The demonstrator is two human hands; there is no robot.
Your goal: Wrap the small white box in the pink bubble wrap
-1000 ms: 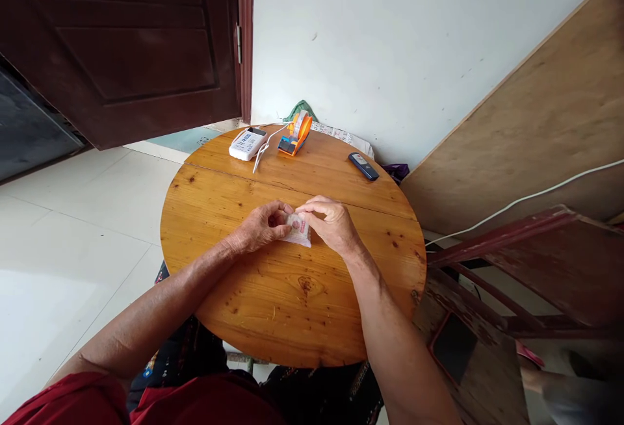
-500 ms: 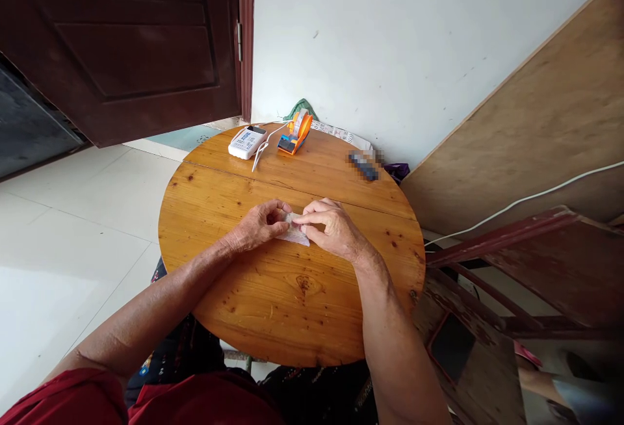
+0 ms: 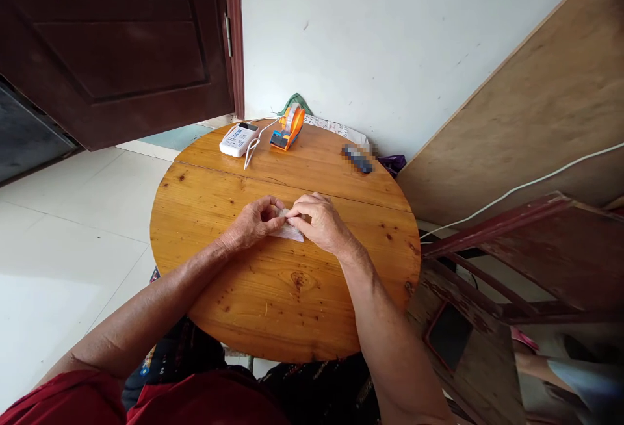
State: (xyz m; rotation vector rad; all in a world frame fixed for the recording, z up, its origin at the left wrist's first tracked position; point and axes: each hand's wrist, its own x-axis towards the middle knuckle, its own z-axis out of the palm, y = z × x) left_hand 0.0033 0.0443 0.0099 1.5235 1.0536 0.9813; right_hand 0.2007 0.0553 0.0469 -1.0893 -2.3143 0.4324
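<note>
Compared with the earlier frames, the small paper packet (image 3: 288, 232) had folded smaller and the red mark on its face no longer showed; the two hands had drawn closer over it. The packet lay on the round wooden worktop (image 3: 273, 295), near its middle, mostly hidden under the fingertips. The left hand (image 3: 252, 222) and the right hand (image 3: 319, 222) both had their fingers closed on the packet's upper edge, thumbs and forefingers meeting there. The step in hand appeared to be folding or creasing the paper; the next move would likely call for a firm pinch along the fold while the packet stayed flat on the wood. At the far edge stood a white box (image 3: 238, 139), an orange tape dispenser (image 3: 290, 129) and a dark handset (image 3: 358, 158), all well apart from the hands.
</note>
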